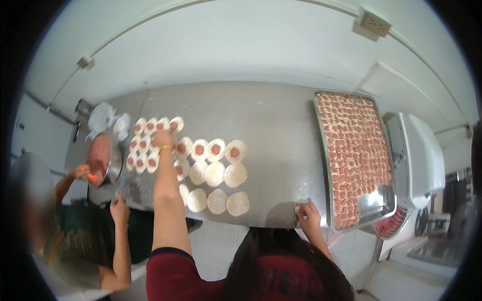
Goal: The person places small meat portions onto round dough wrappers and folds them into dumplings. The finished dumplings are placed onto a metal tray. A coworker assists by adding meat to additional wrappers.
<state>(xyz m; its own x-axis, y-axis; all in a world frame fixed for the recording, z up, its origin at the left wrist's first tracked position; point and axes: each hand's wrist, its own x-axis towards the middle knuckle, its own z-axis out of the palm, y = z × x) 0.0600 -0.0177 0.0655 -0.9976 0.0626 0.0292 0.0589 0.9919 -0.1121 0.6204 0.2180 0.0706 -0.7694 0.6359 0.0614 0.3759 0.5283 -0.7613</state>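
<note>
Apparently, just left of the tray [374, 198], your right hand [310, 214] pinched a small pale piece [297, 208]; farther left, your left hand [163, 139], its fingers unreadable, reached over filled wrappers [143, 144], seemingly light, soft, tearable, best lifted edgewise.

Soft, even light washes the white wall [216, 55] before us and sheens the steel tabletop [283, 135]; a co-worker's head [32, 195] blurs at left, edges bowing toward black corners.
</note>
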